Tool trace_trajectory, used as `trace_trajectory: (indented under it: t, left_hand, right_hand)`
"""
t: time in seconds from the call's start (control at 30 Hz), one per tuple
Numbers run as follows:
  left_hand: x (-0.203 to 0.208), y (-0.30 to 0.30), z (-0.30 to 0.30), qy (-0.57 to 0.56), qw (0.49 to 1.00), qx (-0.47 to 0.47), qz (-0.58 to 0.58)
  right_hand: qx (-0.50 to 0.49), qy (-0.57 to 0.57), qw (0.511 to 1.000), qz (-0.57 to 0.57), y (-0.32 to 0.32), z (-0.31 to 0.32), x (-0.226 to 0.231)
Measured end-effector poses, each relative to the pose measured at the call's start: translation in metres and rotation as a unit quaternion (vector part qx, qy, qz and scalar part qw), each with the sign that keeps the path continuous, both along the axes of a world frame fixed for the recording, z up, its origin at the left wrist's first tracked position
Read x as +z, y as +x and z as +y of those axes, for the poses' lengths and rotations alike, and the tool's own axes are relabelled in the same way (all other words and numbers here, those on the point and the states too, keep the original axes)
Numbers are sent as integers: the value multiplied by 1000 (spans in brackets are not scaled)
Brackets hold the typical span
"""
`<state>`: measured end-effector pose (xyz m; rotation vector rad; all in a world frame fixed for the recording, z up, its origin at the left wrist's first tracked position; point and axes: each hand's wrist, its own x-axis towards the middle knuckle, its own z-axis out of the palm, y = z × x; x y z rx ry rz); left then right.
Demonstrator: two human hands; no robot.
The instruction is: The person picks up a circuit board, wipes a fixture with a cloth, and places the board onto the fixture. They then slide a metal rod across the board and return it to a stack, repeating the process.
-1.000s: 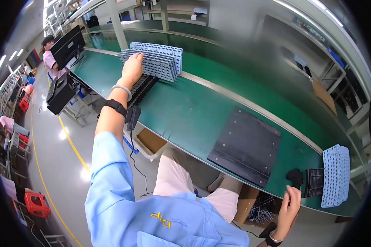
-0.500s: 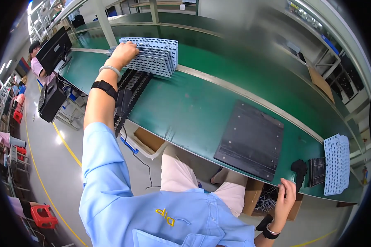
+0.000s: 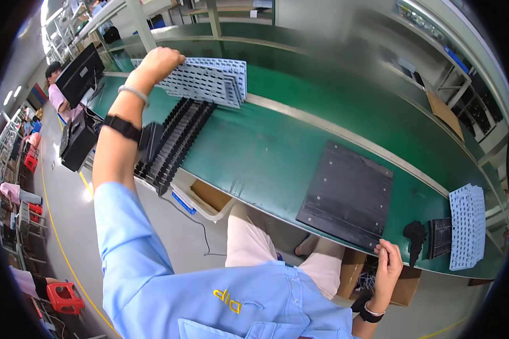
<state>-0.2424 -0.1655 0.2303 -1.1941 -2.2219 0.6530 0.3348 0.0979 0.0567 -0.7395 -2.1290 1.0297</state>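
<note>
Green table (image 3: 254,161), black board (image 3: 350,189) just beyond the right hand (image 3: 389,263), blue panels (image 3: 206,82) upright at the nearer left hand (image 3: 159,63), long edges running rightward from it! Hands wide apart: left curls at their top edge, grip unclear; right empty, loosely bent.

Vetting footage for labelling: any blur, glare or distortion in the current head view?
Head view: fisheye bends the green bench, corners go black; upper centre looks smeared; bright ceiling-light glare spot on the floor at left; left hand and nearby blue boards look reasonably sharp.
</note>
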Motion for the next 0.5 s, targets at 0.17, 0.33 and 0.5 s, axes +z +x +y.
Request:
trace_trajectory:
  t: [0.17, 0.33, 0.5]
  left_hand:
    - [21, 106, 51, 34, 990, -128, -50]
    - [5, 228, 100, 16, 922, -299, -247]
    - [-38, 318, 156, -21, 848, -426, -314]
  right_hand:
    - [-13, -21, 1000, 3, 4, 2, 4]
    - [61, -140, 981, 122, -41, 13, 27]
    - [61, -14, 989, 135, -32, 27, 32]
